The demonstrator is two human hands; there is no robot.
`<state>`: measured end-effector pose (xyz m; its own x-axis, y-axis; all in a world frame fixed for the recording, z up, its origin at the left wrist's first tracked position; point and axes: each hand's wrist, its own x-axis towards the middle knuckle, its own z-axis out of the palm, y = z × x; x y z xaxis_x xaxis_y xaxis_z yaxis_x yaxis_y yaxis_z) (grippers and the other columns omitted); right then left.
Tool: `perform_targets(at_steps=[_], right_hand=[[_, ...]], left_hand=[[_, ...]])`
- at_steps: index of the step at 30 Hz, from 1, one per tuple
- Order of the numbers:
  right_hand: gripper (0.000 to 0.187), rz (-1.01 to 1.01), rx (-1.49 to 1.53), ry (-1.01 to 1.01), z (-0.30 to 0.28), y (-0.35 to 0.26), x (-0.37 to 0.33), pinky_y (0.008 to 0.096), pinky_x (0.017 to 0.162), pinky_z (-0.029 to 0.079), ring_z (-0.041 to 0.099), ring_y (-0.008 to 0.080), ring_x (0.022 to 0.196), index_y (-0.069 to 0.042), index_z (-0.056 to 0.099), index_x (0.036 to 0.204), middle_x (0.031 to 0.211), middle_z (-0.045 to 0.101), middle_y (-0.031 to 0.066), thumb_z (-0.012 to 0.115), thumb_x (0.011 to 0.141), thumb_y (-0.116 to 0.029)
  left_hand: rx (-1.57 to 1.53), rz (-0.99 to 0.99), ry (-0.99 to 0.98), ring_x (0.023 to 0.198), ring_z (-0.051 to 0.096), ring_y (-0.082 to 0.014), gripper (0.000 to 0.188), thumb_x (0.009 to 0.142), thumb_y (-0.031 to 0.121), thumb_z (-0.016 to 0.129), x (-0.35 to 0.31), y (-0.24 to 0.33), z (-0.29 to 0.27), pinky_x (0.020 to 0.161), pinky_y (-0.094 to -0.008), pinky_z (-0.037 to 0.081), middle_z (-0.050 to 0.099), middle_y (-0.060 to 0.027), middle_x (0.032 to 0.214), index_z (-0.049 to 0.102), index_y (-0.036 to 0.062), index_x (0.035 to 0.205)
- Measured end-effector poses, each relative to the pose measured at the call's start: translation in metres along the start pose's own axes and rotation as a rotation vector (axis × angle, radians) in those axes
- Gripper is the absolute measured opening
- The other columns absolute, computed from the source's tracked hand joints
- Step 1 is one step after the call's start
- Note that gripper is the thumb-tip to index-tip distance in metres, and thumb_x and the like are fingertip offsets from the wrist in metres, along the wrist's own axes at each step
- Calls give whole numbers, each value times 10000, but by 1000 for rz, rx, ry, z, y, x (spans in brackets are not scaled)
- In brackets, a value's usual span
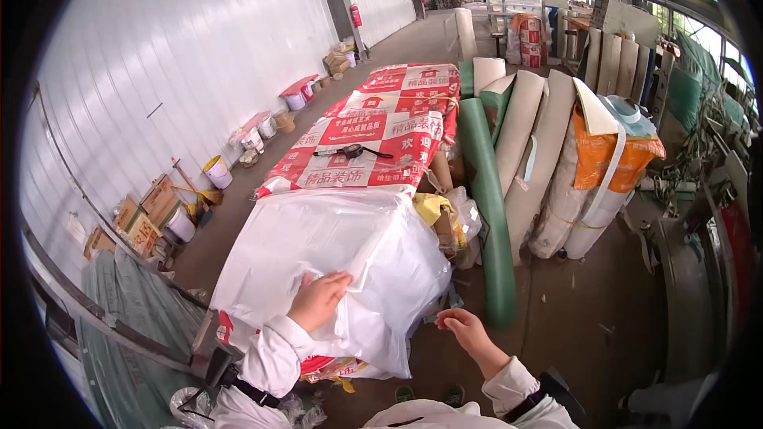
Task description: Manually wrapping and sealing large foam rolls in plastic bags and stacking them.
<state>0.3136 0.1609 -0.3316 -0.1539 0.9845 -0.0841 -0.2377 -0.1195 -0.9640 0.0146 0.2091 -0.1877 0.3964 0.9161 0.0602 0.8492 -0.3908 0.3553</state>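
A stack draped in white plastic sheeting (294,226) stands in front of me. My left hand (320,300) lies on top of it with its fingers stretched flat over the sheeting near a fold. Just off the right side of the sheeting, my right hand (467,330) hangs with its fingers curled together; whatever is between them, if anything, is too small to make out. Beyond the plastic, a red-and-white printed cover (397,123) spreads over the far part of the stack. On that cover rests a black tape measure (354,151) with a strap and a pen-like marker (326,153) beside it.
A long green roll (489,222) and several beige rolls (520,127) lean at the right, with an orange-wrapped bundle (616,159) beyond. Cardboard boxes (159,200) and a yellow-rimmed bucket (216,172) line the left wall. Green sheeting (127,334) lies at the lower left.
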Motion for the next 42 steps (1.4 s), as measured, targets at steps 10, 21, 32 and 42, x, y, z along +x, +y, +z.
perform_targets(at_steps=[10,21,32,42], right_hand=[[516,857,70,-13,35,114,46,437,975,255,361,204,1194,-98,400,1263,1279,420,72,575,813,-280],[137,844,388,11,65,210,57,380,791,425,571,199,783,-97,574,883,804,596,44,520,846,-217],[261,939,463,-133,63,155,68,422,859,340,503,181,1021,-130,485,1036,1093,539,28,559,829,-270],[277,942,452,-42,101,133,62,428,867,410,548,229,964,-67,538,1071,984,593,77,548,834,-211]], left_hand=[[-483,-81,104,1084,482,-174,306,892,74,417,-4,3,-35,920,-260,356,538,-82,1172,506,50,1184],[-1303,-341,337,1060,472,-129,316,906,102,405,-34,-24,-59,925,-241,341,524,-70,1164,477,-21,1189],[-992,-246,352,1104,441,-130,347,929,142,332,-14,-3,-71,960,-234,302,499,-80,1191,465,-8,1211],[-1193,-170,418,1092,473,-182,386,941,183,284,-33,7,-75,945,-302,360,462,-113,1223,371,-4,1267]])
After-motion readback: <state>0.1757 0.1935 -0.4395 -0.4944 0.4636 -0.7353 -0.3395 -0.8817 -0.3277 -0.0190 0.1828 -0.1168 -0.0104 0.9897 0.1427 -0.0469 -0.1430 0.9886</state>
